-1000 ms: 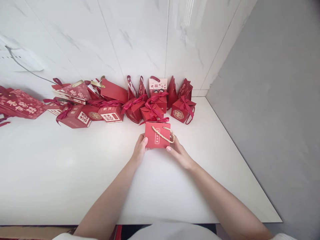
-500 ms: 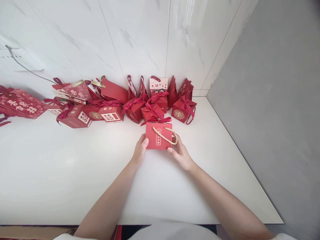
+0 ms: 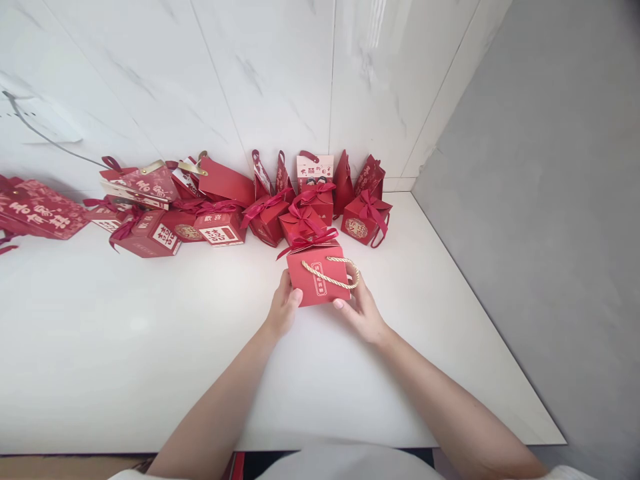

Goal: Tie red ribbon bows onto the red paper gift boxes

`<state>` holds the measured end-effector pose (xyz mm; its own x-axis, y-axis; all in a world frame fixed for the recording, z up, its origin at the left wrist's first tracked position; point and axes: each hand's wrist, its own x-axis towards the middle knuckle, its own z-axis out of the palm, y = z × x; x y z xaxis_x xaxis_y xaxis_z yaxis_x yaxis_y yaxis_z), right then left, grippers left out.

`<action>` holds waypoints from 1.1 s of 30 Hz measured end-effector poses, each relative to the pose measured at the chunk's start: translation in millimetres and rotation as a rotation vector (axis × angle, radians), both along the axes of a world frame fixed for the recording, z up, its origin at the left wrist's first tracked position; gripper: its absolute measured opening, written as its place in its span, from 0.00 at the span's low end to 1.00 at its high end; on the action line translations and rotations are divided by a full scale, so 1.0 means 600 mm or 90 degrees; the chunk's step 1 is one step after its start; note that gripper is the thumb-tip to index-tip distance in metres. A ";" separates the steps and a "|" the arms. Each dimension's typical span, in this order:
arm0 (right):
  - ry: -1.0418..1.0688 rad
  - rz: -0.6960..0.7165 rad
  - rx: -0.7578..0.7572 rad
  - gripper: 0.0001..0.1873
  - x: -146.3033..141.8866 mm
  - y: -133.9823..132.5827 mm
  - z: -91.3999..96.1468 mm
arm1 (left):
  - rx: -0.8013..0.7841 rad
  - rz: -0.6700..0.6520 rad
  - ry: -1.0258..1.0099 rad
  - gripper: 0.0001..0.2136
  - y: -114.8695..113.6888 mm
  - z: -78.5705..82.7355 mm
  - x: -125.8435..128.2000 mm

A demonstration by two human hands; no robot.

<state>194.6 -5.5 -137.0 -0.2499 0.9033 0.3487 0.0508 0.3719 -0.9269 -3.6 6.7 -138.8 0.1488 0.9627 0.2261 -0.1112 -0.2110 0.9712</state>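
Note:
Between my two hands is a red gift box [image 3: 305, 283] with a gold rope handle [image 3: 330, 275], white characters in a frame on its face and a dark red ribbon bow [image 3: 313, 243] on its far side. My left hand [image 3: 285, 307] grips its left side, thumb on the near left corner. On the right side, my right hand [image 3: 364, 308] holds it with the thumb by the lower edge; those fingers are partly hidden behind the box and the rope. The box is tilted slightly. Just beyond it stands another ribboned red box [image 3: 303, 225].
Several red boxes and bags line the wall, among them a box with a gold emblem [image 3: 365, 223] and a white-panelled box [image 3: 220, 230]. A patterned red bag [image 3: 45, 208] lies far left. The white table [image 3: 150, 367] meets a tiled wall [image 3: 285, 80] and a grey wall [image 3: 540, 200].
The held box has come slightly nearer and turned a little, its right side now tipped up. Both hands stay on it. The whole view has shifted slightly.

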 end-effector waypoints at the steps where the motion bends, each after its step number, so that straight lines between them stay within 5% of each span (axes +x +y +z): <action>1: 0.021 0.007 -0.011 0.38 -0.001 -0.001 0.002 | -0.001 -0.003 -0.002 0.23 0.000 -0.002 -0.001; 11: 0.115 0.074 -0.100 0.37 -0.002 -0.007 0.016 | 0.037 -0.015 0.046 0.26 0.003 -0.006 -0.005; 21: 0.023 0.065 -0.069 0.38 0.002 0.003 0.001 | -0.057 0.046 0.044 0.25 0.007 -0.006 -0.004; 33: 0.027 0.077 -0.059 0.39 -0.001 -0.005 0.013 | -0.023 0.020 -0.043 0.26 0.003 0.009 -0.003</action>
